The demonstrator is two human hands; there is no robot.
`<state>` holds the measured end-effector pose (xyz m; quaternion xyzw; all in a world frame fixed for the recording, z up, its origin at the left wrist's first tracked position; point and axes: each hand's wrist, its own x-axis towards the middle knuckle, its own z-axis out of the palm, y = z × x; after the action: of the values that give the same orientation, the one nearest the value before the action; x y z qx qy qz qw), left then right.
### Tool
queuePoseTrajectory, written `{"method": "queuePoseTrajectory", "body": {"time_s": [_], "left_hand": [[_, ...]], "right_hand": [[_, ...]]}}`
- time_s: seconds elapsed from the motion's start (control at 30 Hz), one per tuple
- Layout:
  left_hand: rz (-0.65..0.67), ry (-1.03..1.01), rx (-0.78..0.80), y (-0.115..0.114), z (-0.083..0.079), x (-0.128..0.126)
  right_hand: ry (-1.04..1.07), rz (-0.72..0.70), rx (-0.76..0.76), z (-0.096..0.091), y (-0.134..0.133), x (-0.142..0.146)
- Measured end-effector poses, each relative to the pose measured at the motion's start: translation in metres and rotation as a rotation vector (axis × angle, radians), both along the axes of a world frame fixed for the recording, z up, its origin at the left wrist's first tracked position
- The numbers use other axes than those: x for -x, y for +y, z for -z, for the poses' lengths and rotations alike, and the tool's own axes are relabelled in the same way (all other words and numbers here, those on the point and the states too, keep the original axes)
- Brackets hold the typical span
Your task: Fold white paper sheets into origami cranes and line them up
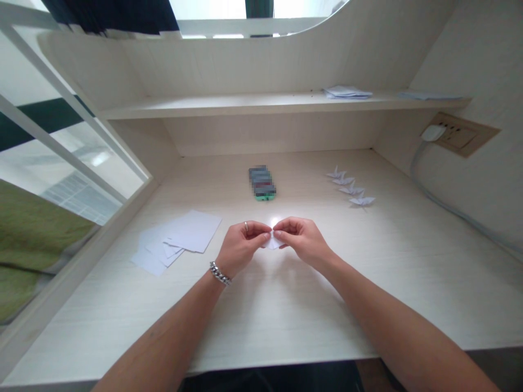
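Both of my hands meet over the middle of the pale desk (286,305). My left hand (241,247), with a ring and a chain bracelet, pinches one side of a small folded white paper (273,241). My right hand (302,239) pinches the other side of the same paper. Most of the paper is hidden by my fingers. A loose stack of white paper sheets (180,239) lies just left of my left hand.
Several finished paper cranes (351,188) sit in a row at the back right. A phone (262,183) lies behind my hands. More folded paper (347,92) rests on the shelf above. A wall socket with a white plug (435,132) and its cable is on the right.
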<state>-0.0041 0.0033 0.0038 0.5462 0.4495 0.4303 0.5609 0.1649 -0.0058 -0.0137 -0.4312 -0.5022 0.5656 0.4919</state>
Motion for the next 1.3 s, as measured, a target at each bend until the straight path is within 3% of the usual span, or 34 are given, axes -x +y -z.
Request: {"method": "queuePoseTrajectory", "body": {"time_s": [0.4,0.67,0.8,1.1,1.3], "left_hand": [[0.010,0.038,-0.063,0.0009,0.0046,-0.0010],[-0.018,-0.057,0.020,0.0026,0.0012,0.0016],[-0.001,-0.038,-0.022,0.0011,0.0034,0.0008],[-0.100,0.002,-0.134,-0.0044,0.0056,-0.0039],[-0.058,0.001,-0.148,-0.0061,0.0059,-0.0035]], "right_hand": [[0.013,0.030,-0.020,0.0008,0.0003,0.0011],[0.001,0.067,-0.054,0.0064,0.0022,0.0006],[0.018,0.074,-0.044,0.0035,0.0016,0.0016],[0.122,0.039,0.033,0.0008,0.0016,0.0019],[0.054,0.029,-0.048,0.0024,0.0008,0.0023]]}}
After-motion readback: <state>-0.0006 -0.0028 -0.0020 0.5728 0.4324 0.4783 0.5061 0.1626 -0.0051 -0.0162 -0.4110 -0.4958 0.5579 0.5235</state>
